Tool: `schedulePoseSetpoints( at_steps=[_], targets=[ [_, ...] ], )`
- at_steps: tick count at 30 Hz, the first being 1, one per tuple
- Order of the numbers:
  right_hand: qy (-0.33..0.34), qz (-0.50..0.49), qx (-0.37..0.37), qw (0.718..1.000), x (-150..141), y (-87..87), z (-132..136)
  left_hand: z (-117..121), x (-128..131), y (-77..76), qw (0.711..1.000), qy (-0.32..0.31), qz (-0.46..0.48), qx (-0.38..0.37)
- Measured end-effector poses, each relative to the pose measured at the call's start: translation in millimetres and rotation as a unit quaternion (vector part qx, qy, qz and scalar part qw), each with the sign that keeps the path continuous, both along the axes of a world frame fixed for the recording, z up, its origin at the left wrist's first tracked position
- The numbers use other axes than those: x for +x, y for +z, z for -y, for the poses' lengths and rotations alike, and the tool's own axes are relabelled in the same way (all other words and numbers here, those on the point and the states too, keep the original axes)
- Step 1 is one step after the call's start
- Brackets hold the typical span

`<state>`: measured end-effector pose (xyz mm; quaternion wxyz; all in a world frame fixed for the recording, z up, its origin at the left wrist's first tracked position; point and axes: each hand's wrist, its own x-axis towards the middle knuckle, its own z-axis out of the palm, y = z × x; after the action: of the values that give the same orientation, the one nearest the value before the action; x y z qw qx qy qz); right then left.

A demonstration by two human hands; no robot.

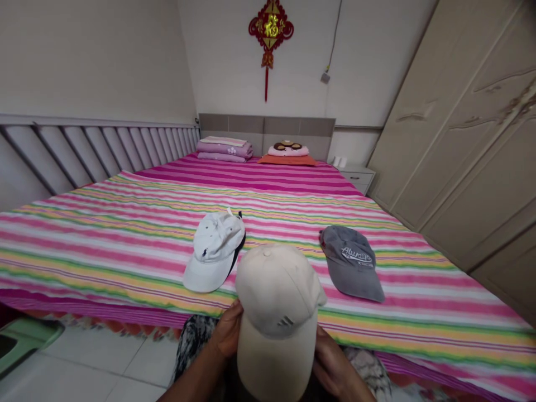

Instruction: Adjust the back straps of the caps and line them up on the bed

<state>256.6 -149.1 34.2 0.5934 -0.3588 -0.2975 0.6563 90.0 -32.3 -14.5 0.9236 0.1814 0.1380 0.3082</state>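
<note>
A cream baseball cap (pixel 276 290) with a small striped logo is held up in front of me, its brim pointing toward me. My left hand (pixel 228 329) grips its left side, fingers partly hidden behind the cap. On the opposite side my right hand (pixel 333 360) holds the cap near the brim, with its fingertips out of sight. Beyond my left hand a white cap (pixel 215 245) with a small dark emblem lies on the bed. A grey cap (pixel 352 259) with white lettering lies on the bed to the right.
The bed (pixel 138 240) has a striped sheet. Folded purple bedding (pixel 224 149) and a pink folded bundle (pixel 288 151) sit by the headboard (pixel 293 128). A rail (pixel 104 145) runs along the left, a wardrobe (pixel 460 123) stands right, and a green stool (pixel 29 338) is lower left.
</note>
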Motion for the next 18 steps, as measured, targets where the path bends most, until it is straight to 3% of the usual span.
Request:
schedulePoseSetpoints(
  at_steps=[4,8,11,14,18],
  targets=[
    [0.011,-0.071,-0.019,0.997,5.7,-27.2,15.8,-5.0,10.1,-3.6,0.999,0.042,-0.013,-0.02],
    [-0.095,-0.002,-0.061,0.994,14.0,-22.5,15.2,-14.7,30.4,0.3,0.996,0.066,-0.054,-0.015],
    [-0.151,0.021,-0.077,0.985,28.9,-11.1,-5.0,-31.9,50.6,13.0,0.994,0.079,-0.076,0.029],
    [-0.176,-0.007,-0.055,0.983,50.9,-0.7,-33.2,-57.2,75.0,35.6,0.989,0.095,-0.086,0.075],
    [-0.222,-0.037,-0.062,0.972,79.2,1.4,-74.2,-89.5,106.4,55.2,0.977,0.112,-0.127,0.127]
  ],
)
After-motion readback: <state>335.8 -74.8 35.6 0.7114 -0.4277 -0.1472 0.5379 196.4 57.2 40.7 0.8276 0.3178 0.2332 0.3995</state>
